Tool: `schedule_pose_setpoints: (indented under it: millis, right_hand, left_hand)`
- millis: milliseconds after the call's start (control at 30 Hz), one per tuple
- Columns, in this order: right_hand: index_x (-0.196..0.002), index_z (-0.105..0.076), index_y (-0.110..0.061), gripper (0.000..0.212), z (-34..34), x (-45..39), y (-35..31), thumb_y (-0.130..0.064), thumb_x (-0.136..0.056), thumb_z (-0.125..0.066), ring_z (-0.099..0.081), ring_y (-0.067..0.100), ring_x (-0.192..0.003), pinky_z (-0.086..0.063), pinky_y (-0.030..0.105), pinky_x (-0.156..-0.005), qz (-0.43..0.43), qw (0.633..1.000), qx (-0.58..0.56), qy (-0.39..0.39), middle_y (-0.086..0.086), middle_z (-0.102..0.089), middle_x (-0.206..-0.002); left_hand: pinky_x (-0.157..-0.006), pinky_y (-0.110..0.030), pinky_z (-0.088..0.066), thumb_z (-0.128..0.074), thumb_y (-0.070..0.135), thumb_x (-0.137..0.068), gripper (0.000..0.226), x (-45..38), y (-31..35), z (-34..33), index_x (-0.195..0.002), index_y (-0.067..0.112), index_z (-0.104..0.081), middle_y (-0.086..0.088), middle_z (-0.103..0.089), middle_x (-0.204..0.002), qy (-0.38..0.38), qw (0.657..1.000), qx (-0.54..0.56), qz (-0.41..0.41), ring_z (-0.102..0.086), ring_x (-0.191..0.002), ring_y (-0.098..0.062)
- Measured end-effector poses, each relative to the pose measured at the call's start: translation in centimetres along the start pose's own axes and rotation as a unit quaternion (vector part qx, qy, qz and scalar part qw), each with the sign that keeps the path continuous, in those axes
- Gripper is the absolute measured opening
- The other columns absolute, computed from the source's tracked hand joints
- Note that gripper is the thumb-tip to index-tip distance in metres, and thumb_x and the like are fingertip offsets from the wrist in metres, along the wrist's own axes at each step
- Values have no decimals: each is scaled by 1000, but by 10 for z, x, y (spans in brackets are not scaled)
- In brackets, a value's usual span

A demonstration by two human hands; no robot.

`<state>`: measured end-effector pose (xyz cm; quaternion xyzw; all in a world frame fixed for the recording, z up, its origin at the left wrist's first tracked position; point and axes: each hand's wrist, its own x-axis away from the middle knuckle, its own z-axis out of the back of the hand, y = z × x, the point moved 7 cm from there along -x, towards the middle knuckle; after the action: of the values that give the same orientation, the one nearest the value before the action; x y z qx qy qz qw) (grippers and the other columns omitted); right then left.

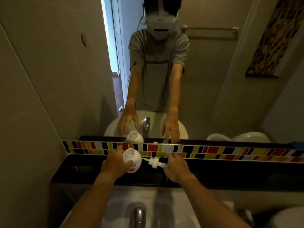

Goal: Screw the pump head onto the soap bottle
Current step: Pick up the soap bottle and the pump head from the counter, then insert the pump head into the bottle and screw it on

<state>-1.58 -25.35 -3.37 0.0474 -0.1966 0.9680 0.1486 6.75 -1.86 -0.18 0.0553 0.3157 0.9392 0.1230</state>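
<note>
A white soap bottle (133,159) with a pink label stands upright on the black ledge, its round mouth open at the top. My left hand (116,163) wraps around the bottle's left side, thumb across its front. The white pump head (154,162) lies on its side on the ledge just right of the bottle, tube end pointing toward the bottle. My right hand (176,167) reaches over the pump's nozzle end, fingertips touching it; whether the fingers have closed on it is unclear.
A black ledge (230,173) runs along a strip of coloured mosaic tiles (213,151) under a wall mirror (205,79) showing a person's reflection. Below are a white basin (172,204) and a chrome tap (137,216). A wall stands close on the left.
</note>
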Motion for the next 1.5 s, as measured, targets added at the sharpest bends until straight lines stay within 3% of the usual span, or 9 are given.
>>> schedule_pose_setpoints:
  millis: [100,167,500,667,867,1067,1267,1400,1500]
  right_hand:
    - [-136,-51,-21,50,-12,-15,-20,-39,-89,-58,-47,27,-134,-29,43,-116,89,989,81,82,5,-55,-140]
    - [-134,-51,-21,48,-24,-23,-34,-41,-91,-57,-47,28,-135,-27,47,-118,121,984,108,79,6,-56,-140]
    - [-129,-48,-21,49,-46,-23,-15,-37,-88,-69,-58,22,-129,-20,52,-120,60,997,28,50,2,-68,-128]
    - [-115,-55,-27,48,-8,5,-3,-45,-77,-78,-62,18,-115,-37,40,-105,63,994,-26,82,-4,-69,-118]
    - [-116,-58,-32,53,35,51,-15,-47,-72,-83,-62,7,-93,-57,27,-82,125,989,-48,62,-12,-64,-107]
    - [-118,-63,-27,51,60,86,-49,-41,-73,-83,-58,12,-93,-42,26,-81,175,982,39,65,-3,-69,-112]
    - [-120,-65,-25,54,69,102,-72,-37,-71,-83,-63,20,-98,-46,38,-92,182,979,73,60,1,-72,-111]
    - [-124,-61,-25,58,68,112,-85,-42,-72,-80,-62,22,-108,-39,36,-94,208,973,81,52,1,-70,-117]
    - [-128,-57,-23,66,73,120,-85,-52,-73,-77,-64,23,-107,-46,35,-92,185,981,45,24,3,-69,-119]
  left_hand:
    - [-92,-50,-53,-82,36,-68,71,-9,-10,-22,-128,18,-47,-9,-61,-123,-1,999,51,1,-60,-111,-29]
    - [-88,-46,-55,-86,35,-64,71,-12,-18,-36,-123,21,-49,-6,-63,-119,10,997,77,3,-61,-108,-26]
    - [-60,-14,-52,-88,54,-50,72,-11,-27,-49,-104,32,-46,17,-59,-96,12,995,101,-23,-62,-80,-1]
    - [-73,-27,-59,-89,43,-56,69,7,-22,-35,-109,25,-49,2,-60,-110,14,997,36,-66,-64,-94,-14]
    - [-71,-21,-52,-87,38,-59,68,40,2,-17,-114,20,-51,-1,-54,-113,8,989,-16,-149,-59,-99,-18]
    - [-88,-30,-56,-85,34,-64,70,76,33,4,-121,28,-46,6,-48,-122,1,981,-22,-192,-54,-107,-14]
    - [-97,-35,-53,-82,30,-70,66,105,66,16,-124,30,-44,5,-51,-130,-15,969,-46,-242,-53,-117,-15]
    - [-93,-28,-52,-80,37,-68,66,115,73,16,-124,33,-44,7,-53,-127,-31,964,-18,-262,-55,-114,-13]
    - [-87,-29,-56,-79,50,-63,65,117,71,18,-117,42,-43,14,-55,-122,-55,963,12,-265,-59,-107,-10]
